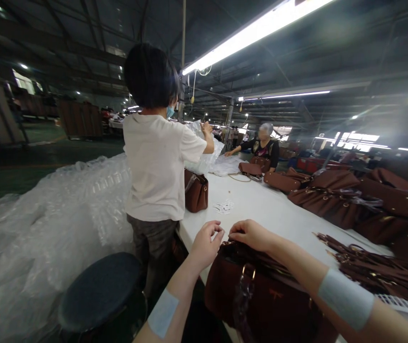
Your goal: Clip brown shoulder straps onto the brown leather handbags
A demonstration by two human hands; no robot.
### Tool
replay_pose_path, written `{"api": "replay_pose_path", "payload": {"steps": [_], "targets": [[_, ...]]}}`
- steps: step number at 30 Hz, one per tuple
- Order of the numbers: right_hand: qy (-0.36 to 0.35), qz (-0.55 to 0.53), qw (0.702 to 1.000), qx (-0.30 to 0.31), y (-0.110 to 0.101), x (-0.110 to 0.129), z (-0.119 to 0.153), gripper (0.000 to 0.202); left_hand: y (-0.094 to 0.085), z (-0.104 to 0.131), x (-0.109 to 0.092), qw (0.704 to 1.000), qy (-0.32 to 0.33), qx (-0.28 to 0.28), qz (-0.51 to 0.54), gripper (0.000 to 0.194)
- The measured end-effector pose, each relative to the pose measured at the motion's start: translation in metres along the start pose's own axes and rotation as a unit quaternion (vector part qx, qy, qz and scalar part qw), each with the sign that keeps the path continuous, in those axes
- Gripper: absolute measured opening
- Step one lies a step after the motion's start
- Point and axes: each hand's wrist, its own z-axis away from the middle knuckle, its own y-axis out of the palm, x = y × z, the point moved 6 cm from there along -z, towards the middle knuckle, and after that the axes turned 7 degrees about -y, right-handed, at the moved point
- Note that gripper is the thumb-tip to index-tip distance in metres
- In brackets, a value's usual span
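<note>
— Brown leather under both hands?
— Yes. The right hand (249,234) rests curled on the handbag (261,290) top at the table's (279,212) near edge; the left hand (206,244) pinches at its rim, fingers bent.
— Around it?
— Straps (379,271) to the right, a co-worker (156,162) standing left, plastic wrap (46,238) beyond.

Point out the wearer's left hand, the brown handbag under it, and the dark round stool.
left hand (206,245), head view, back of hand.
brown handbag (271,297), head view, front panel.
dark round stool (98,290), head view, seat top.
</note>
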Motion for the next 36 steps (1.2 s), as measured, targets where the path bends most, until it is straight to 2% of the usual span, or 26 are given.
{"api": "replay_pose_path", "payload": {"steps": [3, 6, 9, 15, 18, 21, 26, 30, 33, 36], "targets": [[-0.054, 0.109, 0.992, 0.016, 0.000, 0.015, 0.002, 0.021, -0.003, 0.003, 0.017, 0.998, -0.039, -0.001, -0.049, 0.023], [-0.088, 0.223, 0.969, 0.055, 0.002, 0.029, 0.004, 0.023, 0.004, 0.009, 0.022, 0.995, -0.035, 0.055, -0.079, 0.020], [-0.085, 0.294, 0.948, 0.090, 0.005, 0.035, 0.001, 0.025, 0.011, 0.012, 0.020, 0.993, -0.019, 0.095, -0.064, 0.022], [-0.067, 0.369, 0.912, 0.168, 0.014, 0.045, -0.006, 0.028, 0.014, 0.006, 0.021, 0.992, -0.024, 0.100, -0.071, 0.023], [-0.033, 0.391, 0.903, 0.172, 0.017, 0.051, -0.010, 0.028, 0.013, 0.008, 0.016, 0.992, 0.004, 0.105, -0.070, 0.025], [-0.009, 0.393, 0.907, 0.149, 0.023, 0.056, -0.013, 0.025, 0.009, 0.011, 0.012, 0.992, 0.026, 0.110, -0.058, 0.029], [0.009, 0.378, 0.920, 0.101, 0.033, 0.051, -0.016, 0.024, 0.004, 0.009, 0.018, 0.990, 0.015, 0.126, -0.062, 0.023], [0.021, 0.338, 0.939, 0.057, 0.021, 0.043, -0.014, 0.021, -0.001, 0.004, 0.022, 0.987, 0.014, 0.121, -0.108, 0.026], [0.063, 0.187, 0.980, 0.030, 0.002, 0.031, -0.006, 0.016, -0.004, 0.004, 0.025, 0.990, -0.033, 0.137, -0.029, 0.027], [0.096, -0.038, 0.994, 0.047, -0.006, 0.018, 0.008, 0.017, -0.006, 0.010, 0.023, 0.969, -0.102, 0.153, 0.167, 0.027]]}}
